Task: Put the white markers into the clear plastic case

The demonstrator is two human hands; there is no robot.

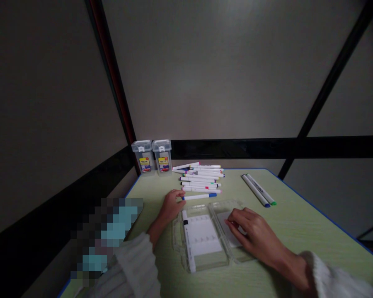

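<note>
Head | left hand [182, 195]: fingers parted, touching blue-capped marker [199, 196] | right hand [227, 222]: pinched

Dim light leaves the grey walls [205, 82] shadowy, with a dark band [211, 149] running low across the back. A pale green table [304, 223] with blue edging stands before them.

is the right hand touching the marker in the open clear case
Apart: the head view shows a white insert in the open clear case between the right hand and the marker.
</note>
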